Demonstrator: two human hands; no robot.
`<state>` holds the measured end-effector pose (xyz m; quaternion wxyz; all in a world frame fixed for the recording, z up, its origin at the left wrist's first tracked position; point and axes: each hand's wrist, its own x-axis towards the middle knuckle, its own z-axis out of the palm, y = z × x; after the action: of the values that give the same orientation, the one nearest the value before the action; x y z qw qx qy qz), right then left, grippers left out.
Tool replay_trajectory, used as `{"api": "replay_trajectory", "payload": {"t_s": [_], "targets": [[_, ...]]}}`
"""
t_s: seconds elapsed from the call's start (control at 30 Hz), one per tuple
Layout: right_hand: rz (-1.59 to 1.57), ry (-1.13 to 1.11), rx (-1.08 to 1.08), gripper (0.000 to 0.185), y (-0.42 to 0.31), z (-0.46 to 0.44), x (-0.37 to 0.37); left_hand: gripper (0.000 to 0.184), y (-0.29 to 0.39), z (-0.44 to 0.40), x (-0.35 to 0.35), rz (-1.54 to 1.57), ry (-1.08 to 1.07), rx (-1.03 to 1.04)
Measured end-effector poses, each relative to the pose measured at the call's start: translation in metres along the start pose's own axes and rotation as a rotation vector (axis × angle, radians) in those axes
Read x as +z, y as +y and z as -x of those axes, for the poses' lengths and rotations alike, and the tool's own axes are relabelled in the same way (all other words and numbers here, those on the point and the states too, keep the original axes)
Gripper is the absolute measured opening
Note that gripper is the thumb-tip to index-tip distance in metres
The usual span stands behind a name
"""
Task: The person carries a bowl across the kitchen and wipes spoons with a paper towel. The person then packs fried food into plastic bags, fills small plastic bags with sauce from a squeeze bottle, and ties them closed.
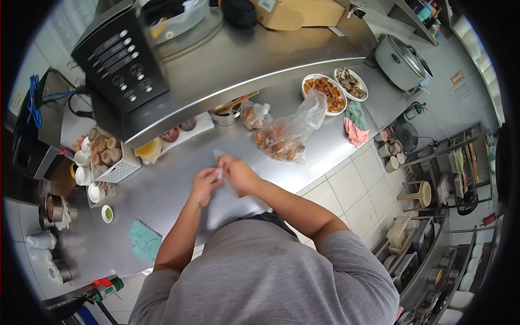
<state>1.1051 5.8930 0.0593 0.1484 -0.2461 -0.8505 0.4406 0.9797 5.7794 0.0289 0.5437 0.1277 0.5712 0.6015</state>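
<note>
My left hand (205, 184) and my right hand (240, 175) meet over the steel counter, close in front of my body. Both are closed, fingertips pinching a thin clear plastic bag (228, 189). Its contents, if any, I cannot make out. Just beyond my right hand lies a large clear bag of brown food pieces (279, 146), its loose top pointing up and right. Behind it is a smaller tied bag of similar food (254, 116). Farther right stand a white oval bowl of reddish-brown pieces (325, 93) and another bowl of greyish pieces (351, 84).
A raised steel shelf (244, 70) with a black-fronted appliance (122, 65) overhangs the back. Left are a white basket of bottles (120, 167), a small green-filled dish (107, 214) and a teal cloth (144, 240). Pink and green cloths (356, 131) lie at the right edge, near a rice cooker (401, 62).
</note>
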Motion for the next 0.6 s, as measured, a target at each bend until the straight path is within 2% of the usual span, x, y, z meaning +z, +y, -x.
{"api": "replay_trajectory", "payload": {"t_s": [0.03,0.07,0.1,0.13,0.2,0.27,0.3,0.33,0.37,0.43,0.47,0.53,0.57,0.6], "targets": [[-0.134,-0.076,-0.031,0.03,-0.003,0.007,-0.012,0.022,0.006,-0.004,-0.007,-0.006,-0.009,0.006],[-0.132,-0.065,-0.034,0.03,-0.014,0.011,-0.035,0.028,0.018,-0.004,-0.012,-0.44,0.099,0.096],[0.179,0.066,-0.244,0.036,-0.03,0.021,-0.066,0.036,0.028,-0.002,-0.008,-0.874,0.209,0.189],[0.495,0.195,-0.45,0.042,-0.042,0.031,-0.098,0.036,0.034,0.002,0.005,-0.874,0.205,0.195],[0.995,0.34,-0.353,0.054,-0.048,0.039,-0.17,0.054,0.045,0.011,0.037,-1.125,0.469,0.587],[1.19,0.593,-0.263,0.042,-0.025,0.039,-0.229,0.066,0.049,0.015,0.102,-1.057,0.307,0.792],[1.193,0.603,-0.253,0.042,-0.002,0.033,-0.246,0.077,0.048,0.013,0.137,-1.124,0.239,0.812],[0.968,0.275,-0.059,0.034,0.033,0.026,-0.258,0.088,0.046,0.008,0.172,-1.191,0.169,0.834],[0.722,-0.037,0.119,0.028,0.055,0.023,-0.272,0.088,0.04,0.0,0.207,-1.196,0.159,0.851],[0.577,0.21,-0.43,0.005,0.046,0.034,-0.259,0.084,0.022,-0.025,0.261,-1.295,0.265,0.778],[0.555,0.214,-0.459,0.008,0.031,0.04,-0.259,0.084,-0.003,-0.059,0.264,-1.307,0.255,0.784],[0.451,0.225,-0.522,0.015,0.008,0.054,-0.271,0.077,-0.052,-0.14,0.249,-0.888,-0.084,0.931],[0.371,0.235,-0.556,0.019,0.007,0.061,-0.277,0.072,-0.058,-0.154,0.249,-0.861,-0.123,0.908],[0.454,0.218,-0.697,0.026,0.011,0.069,-0.274,0.067,-0.061,-0.158,0.246,-1.013,-0.046,0.885]]}}
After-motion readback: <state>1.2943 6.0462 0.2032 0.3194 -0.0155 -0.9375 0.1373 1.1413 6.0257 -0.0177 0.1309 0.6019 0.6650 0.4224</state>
